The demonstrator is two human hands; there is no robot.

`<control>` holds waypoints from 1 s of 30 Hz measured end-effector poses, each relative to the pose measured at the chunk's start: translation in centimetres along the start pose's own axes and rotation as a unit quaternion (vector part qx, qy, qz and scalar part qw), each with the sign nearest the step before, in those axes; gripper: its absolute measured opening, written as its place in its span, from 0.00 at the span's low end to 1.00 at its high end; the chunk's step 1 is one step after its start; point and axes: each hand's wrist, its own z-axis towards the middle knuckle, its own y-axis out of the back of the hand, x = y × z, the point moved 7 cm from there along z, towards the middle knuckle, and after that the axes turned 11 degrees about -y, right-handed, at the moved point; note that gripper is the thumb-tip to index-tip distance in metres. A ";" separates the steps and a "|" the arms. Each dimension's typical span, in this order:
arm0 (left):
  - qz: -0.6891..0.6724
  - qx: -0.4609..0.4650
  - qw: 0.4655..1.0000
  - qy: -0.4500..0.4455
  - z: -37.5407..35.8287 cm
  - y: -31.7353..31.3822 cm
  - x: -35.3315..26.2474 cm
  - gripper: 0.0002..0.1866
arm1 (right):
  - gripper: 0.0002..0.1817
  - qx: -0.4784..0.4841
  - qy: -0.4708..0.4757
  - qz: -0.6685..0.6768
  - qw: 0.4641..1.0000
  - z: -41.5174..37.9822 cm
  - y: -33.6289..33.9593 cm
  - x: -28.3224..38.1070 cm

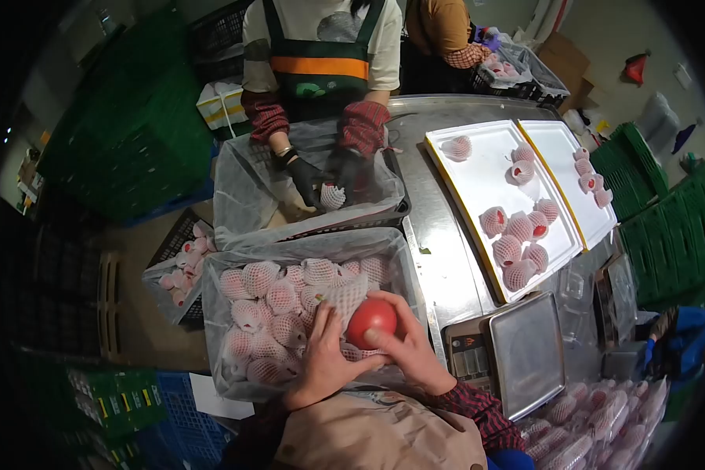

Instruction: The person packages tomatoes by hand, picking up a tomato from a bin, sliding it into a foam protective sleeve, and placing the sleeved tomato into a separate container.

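My right hand (pixel 411 352) is closed round a smooth red fruit (pixel 372 319) that looks like a tomato, with the thumb across its near side. Beside it, my left hand (pixel 327 356) has its fingers curled at a white foam net sleeve (pixel 346 296), which lies against the fruit's left side. Both hands are above a crate lined with clear plastic (pixel 309 244), filled with fruits in foam nets (pixel 265 342). What lies under my left palm is hidden.
Across from me a person in black gloves (pixel 309 182) holds a netted fruit (pixel 332 196) over another lined crate (pixel 239 176). White trays (pixel 478 204) with netted fruits lie on the metal table (pixel 439 258). A scale (pixel 525 352) stands at my right, near bagged fruits (pixel 595 423).
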 end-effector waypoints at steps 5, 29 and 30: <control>-0.250 -0.087 0.961 0.076 -1.6 -0.9 3.4 0.16 | 0.34 0.035 -0.261 0.571 0.777 -0.4 0.4 -4.1; -0.461 -0.039 0.880 0.110 -0.8 -3.3 1.0 0.30 | 0.16 0.018 -0.220 0.172 0.960 -0.4 2.5 -6.6; -0.484 -0.036 0.864 0.135 -0.7 -3.2 1.5 0.30 | 0.18 -0.004 -0.212 0.190 0.959 0.0 2.9 -6.4</control>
